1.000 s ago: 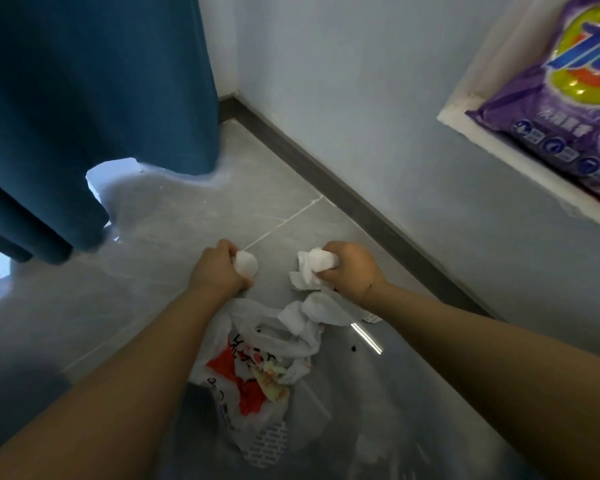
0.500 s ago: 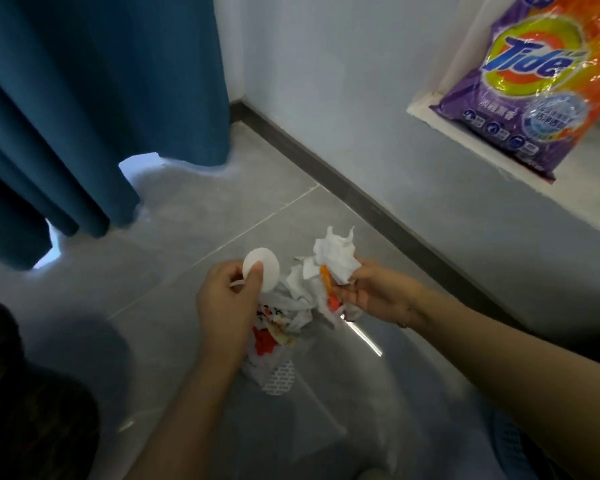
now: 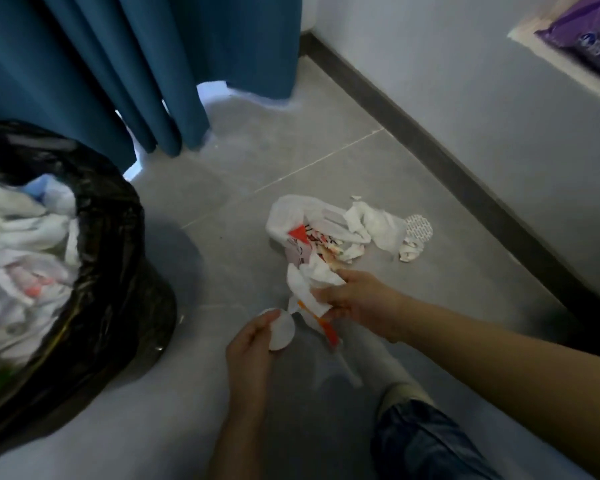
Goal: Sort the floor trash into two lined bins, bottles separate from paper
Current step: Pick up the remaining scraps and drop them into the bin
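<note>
Now both hands are loaded: left hand [image 3: 248, 344] pinches a white disc [image 3: 282, 330], probably paper, right hand [image 3: 355, 301] grips crumpled tissue [image 3: 309, 284]; next, the black-lined bin [image 3: 118, 271].

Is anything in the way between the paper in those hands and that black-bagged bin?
Nothing visible: only bare floor lies between the left hand, the right hand gripping crumpled paper, and the bin.

Left hand [image 3: 252, 344] pinches a round white pad [image 3: 282, 330]. Right hand [image 3: 355, 301] grips crumpled white tissue with an orange-and-white wrapper [image 3: 310, 289] hanging from it. Beyond, on the grey tiled floor [image 3: 264, 161], a heap of white plastic bag and paper scraps [image 3: 340, 230]. Bin lined with black plastic [image 3: 115, 271] at left, holding white rubbish. Blue curtain [image 3: 136, 64] behind it; purple packet [image 3: 589, 32] on a wall ledge
</note>
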Demonstrator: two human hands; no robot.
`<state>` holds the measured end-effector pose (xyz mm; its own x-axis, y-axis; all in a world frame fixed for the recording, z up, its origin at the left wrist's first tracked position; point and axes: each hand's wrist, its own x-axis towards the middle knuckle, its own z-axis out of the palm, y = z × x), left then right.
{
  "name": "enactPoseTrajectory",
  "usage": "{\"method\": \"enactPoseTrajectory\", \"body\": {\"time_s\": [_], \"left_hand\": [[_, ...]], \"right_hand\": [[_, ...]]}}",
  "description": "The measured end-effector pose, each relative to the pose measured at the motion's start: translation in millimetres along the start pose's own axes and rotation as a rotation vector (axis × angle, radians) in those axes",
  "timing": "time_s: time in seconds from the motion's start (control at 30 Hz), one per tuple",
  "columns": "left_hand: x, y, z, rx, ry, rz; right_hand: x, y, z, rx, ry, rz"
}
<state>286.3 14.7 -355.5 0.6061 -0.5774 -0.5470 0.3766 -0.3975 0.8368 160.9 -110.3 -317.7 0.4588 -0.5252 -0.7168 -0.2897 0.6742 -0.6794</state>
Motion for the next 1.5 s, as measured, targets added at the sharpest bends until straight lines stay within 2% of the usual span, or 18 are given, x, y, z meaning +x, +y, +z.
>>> {"method": "enactPoseTrajectory", "body": {"time_s": [0.07,0.13,0.2,0.27,0.33,0.43,0.53,0.6,0.63,0.77,0.83,0.9,1.07,1.17,1.3,1.4,1.5], "left_hand": [[-2.0,-4.7,-1.8,-0.115,-0.023,-0.128],[-3.3,-13.1,-4.4,-0.151,-0.013,-0.179],[-4.1,-19.6,-6.5,-0.088,0.008,-0.147],[-5.6,-22.3,-6.9,0.071,0.014,-0.013],[-7.0,-21.4,-4.8,0.234,-0.002,0.14],[-9.5,-16.3,1.4,0.481,-0.049,0.447],[-10.0,-18.4,10.9,0.784,-0.159,0.877],[-12.5,-21.8,19.4,0.933,-0.254,1.058],[-11.5,-25.5,23.7,1.015,-0.295,1.083],[1.7,-47.1,33.9,1.399,-0.444,0.936],[6.9,-57.5,37.2,1.503,-0.485,0.918],[10.2,-61.9,38.4,1.456,-0.464,0.96],[25.3,-67.8,36.0,1.048,-0.422,1.157],[34.8,-64.6,26.1,0.945,-0.421,1.181],[29.8,-51.1,6.8,0.735,-0.445,0.977],[16.5,-46.6,0.6,0.558,-0.364,0.77],[16.4,-47.2,0.8,0.529,-0.276,0.636]], "right_hand": [[0.8,7.3,5.7,-0.426,0.133,-0.085],[0.5,16.1,4.5,-0.898,0.186,-0.226],[-0.1,22.9,2.2,-1.046,0.117,-0.316],[0.1,28.2,-1.0,-1.031,0.05,-0.318],[-1.6,24.4,-5.5,-0.91,0.053,-0.256],[-7.7,13.4,-22.6,-0.631,0.144,-0.153],[-12.3,11.6,-47.5,-0.474,0.292,-0.182],[-13.6,15.2,-59.5,-0.416,0.358,-0.174],[-13.1,16.7,-64.5,-0.414,0.387,-0.165],[-10.0,23.0,-79.9,-0.397,0.441,-0.151],[-8.2,26.4,-83.0,-0.386,0.431,-0.136],[-6.1,29.7,-83.9,-0.366,0.415,-0.133],[-3.4,40.2,-94.0,-0.387,0.443,-0.164],[-1.7,43.2,-99.7,-0.416,0.488,-0.197],[-4.6,42.5,-94.9,-0.596,0.482,-0.246],[-6.5,42.2,-77.4,-0.792,0.375,-0.23],[-0.4,46.7,-47.4,-1.014,0.238,-0.188]]}}
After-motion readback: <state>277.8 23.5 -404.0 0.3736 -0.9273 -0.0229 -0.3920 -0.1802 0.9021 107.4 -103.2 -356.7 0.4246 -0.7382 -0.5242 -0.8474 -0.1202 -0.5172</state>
